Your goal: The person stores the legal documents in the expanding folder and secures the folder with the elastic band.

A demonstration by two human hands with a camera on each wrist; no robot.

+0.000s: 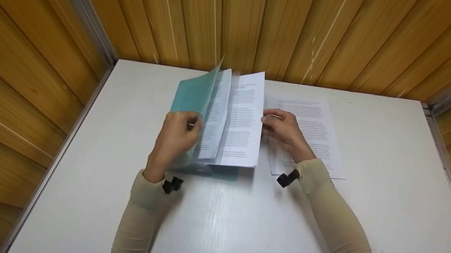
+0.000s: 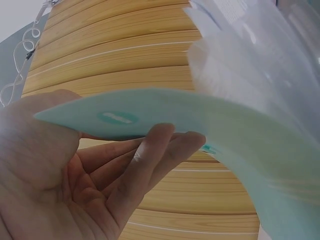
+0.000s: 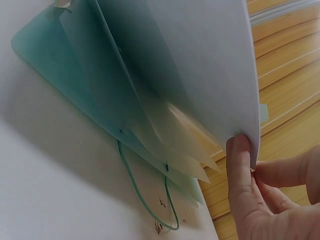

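A teal plastic folder [image 1: 192, 94] stands partly opened on the white table, with printed sheets [image 1: 245, 118] fanned out from it. My left hand [image 1: 179, 133] grips the folder's front cover by its edge. In the left wrist view that cover [image 2: 165, 107] bends between thumb and fingers. With thumb and fingertips, my right hand [image 1: 282, 129] pinches the outer edge of the printed sheets. The right wrist view has the back of those sheets [image 3: 215, 65], the folder's divider pockets behind them, and a green elastic cord [image 3: 132, 180] hanging from the folder.
More printed paper [image 1: 310, 131] lies flat on the table [image 1: 212, 229], right of the folder and partly behind my right hand. Wood-look panels [image 1: 244, 20] stand along the back and sides. A white cable [image 2: 17, 55] shows at the left wrist view's edge.
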